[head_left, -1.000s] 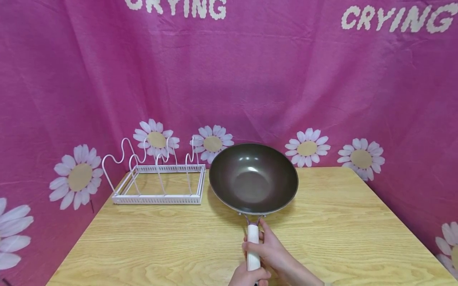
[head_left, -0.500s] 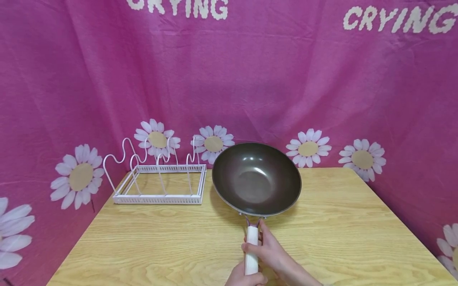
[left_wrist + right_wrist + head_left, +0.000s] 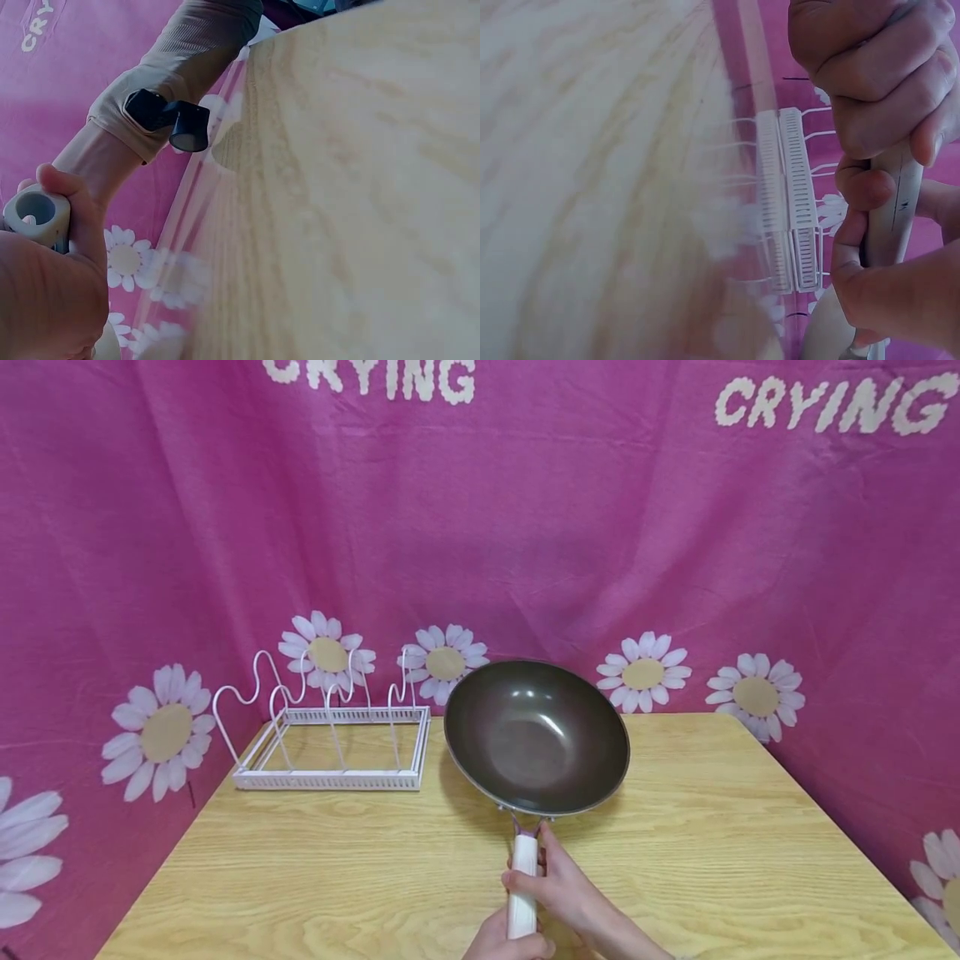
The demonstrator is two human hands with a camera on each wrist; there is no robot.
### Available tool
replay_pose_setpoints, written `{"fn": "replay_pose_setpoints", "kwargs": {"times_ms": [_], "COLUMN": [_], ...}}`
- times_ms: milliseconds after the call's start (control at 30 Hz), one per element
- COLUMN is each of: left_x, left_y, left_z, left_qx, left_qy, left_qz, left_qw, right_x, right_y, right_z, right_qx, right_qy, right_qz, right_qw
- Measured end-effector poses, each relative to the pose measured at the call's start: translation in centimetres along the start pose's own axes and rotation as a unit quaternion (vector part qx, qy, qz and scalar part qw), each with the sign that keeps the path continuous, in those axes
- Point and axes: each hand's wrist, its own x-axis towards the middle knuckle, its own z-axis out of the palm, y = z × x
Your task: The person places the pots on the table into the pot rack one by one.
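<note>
A dark-coated wok (image 3: pixel 536 735) with a white handle (image 3: pixel 523 885) is held in front of me over the table, its inside facing me. My left hand (image 3: pixel 506 937) grips the near end of the handle, partly cut off by the lower frame edge. Further up, close to the wok, my right hand (image 3: pixel 562 889) holds the same handle, thumb across its top. In the right wrist view the left hand's (image 3: pixel 885 82) fingers curl round the handle above the right hand (image 3: pixel 915 292). The handle's hollow end (image 3: pixel 37 214) shows in the left wrist view.
A white wire pot rack (image 3: pixel 330 779) with several upright curved dividers stands left of the wok on the wooden table (image 3: pixel 360 868). Behind and at both sides hangs a magenta cloth (image 3: pixel 525 527) with daisies and white lettering.
The handle and both hands have shifted slightly left and the wok's bowl slightly right, so the wok is turned a little. The grip of both hands stays the same.
</note>
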Motion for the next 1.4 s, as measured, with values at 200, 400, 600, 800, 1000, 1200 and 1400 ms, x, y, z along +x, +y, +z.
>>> {"fn": "replay_pose_setpoints", "kwargs": {"times_ms": [200,400,600,800,1000,1200,1400], "left_x": [0.0,0.0,-0.1,-0.3,-0.4,-0.8,-1.0], "left_y": [0.3,1.3,2.1,2.5,2.9,3.6,4.6], "left_z": [-0.1,-0.2,-0.2,0.0,0.1,0.2,0.3], "left_qx": [0.005,0.018,0.035,0.044,0.057,0.089,0.097], "left_qy": [-0.016,-0.032,-0.024,-0.019,-0.003,0.007,0.025], "left_qz": [0.024,0.044,0.042,0.047,0.055,0.099,0.101], "left_qw": [0.9996,0.9983,0.9982,0.9977,0.9968,0.9911,0.9899], "right_x": [-0.1,-0.2,-0.1,-0.1,-0.3,-0.3,-0.2], "right_y": [-0.8,-1.9,-2.6,-2.9,-3.5,-4.7,-5.8], "right_z": [0.1,0.1,0.1,0.1,0.2,0.4,0.6], "right_qx": [-0.014,-0.019,-0.02,-0.034,-0.045,-0.057,-0.074], "right_qy": [0.005,0.021,0.022,0.032,0.03,0.022,0.021], "right_qz": [0.0,-0.005,-0.021,-0.037,-0.054,-0.071,-0.099], "right_qw": [0.9999,0.9996,0.9993,0.9982,0.9971,0.9956,0.9921]}}
